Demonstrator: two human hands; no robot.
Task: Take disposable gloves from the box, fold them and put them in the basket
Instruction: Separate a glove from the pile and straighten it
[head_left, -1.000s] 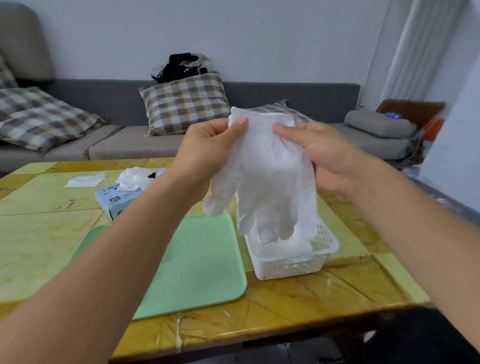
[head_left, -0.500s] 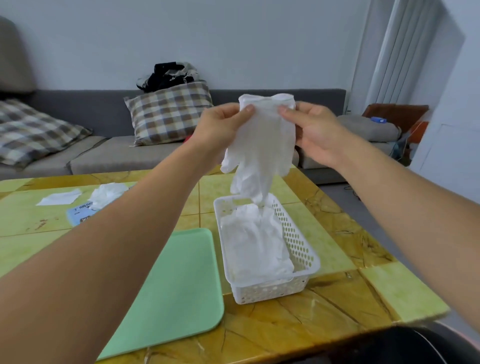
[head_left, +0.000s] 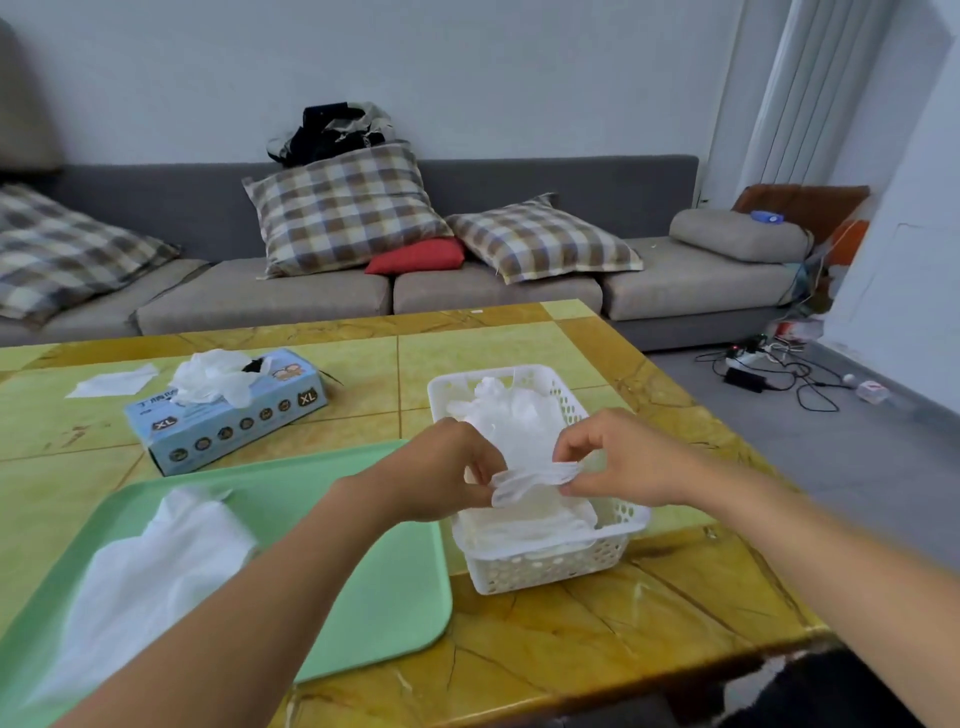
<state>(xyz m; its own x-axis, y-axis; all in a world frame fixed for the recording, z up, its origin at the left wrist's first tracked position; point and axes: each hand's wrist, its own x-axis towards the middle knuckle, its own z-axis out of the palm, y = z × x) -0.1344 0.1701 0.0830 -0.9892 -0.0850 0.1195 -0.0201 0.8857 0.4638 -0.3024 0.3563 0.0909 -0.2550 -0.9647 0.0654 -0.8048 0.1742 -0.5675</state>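
1. Left hand (head_left: 441, 470): raised over the near left part of the basket, fingers curled, pinching the left end of a folded white glove (head_left: 530, 480).
2. Right hand (head_left: 618, 462): over the near right part of the basket, thumb and fingers (head_left: 571, 447) pinching the right end of the same glove.
3. The glove is bunched into a short strip stretched between both hands, held just above the basket's contents; contact with the pile below cannot be determined.
4. Basket (head_left: 550, 566): white, perforated, standing on the counter (head_left: 597, 639) just right of the tray. It holds a pile of white gloves (head_left: 511, 405).
5. Glove box (head_left: 228, 415): light blue, marked XL, lying on the counter behind the tray and left of the basket. Crumpled gloves (head_left: 213, 376) protrude from its top opening.
6. Tray (head_left: 384, 587): green, on the counter at near left. A white glove (head_left: 150, 577) lies flat on it, blurred, partly hidden by the left forearm.
7. A flat white sheet (head_left: 111, 382) lies on the counter left of the box.
8. Beyond the counter, a grey sofa (head_left: 493, 291) carries checked cushions (head_left: 343, 202).
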